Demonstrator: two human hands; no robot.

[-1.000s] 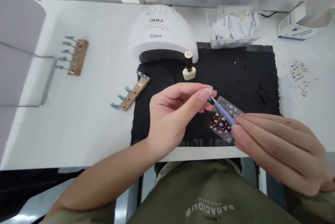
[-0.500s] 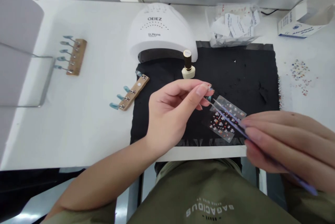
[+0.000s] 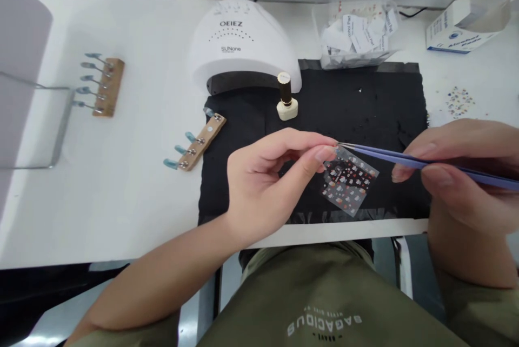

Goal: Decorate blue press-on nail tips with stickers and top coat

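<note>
My left hand is over the black mat, thumb and index finger pinched together. What they grip is too small and hidden to name. My right hand holds purple tweezers, which lie nearly level, their metal tips at the fingertips of my left hand. Under those fingertips lies a clear sticker sheet with small white and red prints, its upper left corner partly covered. A cream bottle with a dark cap stands upright behind my left hand.
A white lamp stands at the back. Wooden holders with blue nail tips are at the left, one touching the mat, another farther off. Behind are a bag of pads and an open box; tiny decorations lie right.
My right hand has risen and turned, so the tweezers now point left, more level. My left fingertips have shifted slightly right and down, and the teal piece seen at them earlier is out of sight.
</note>
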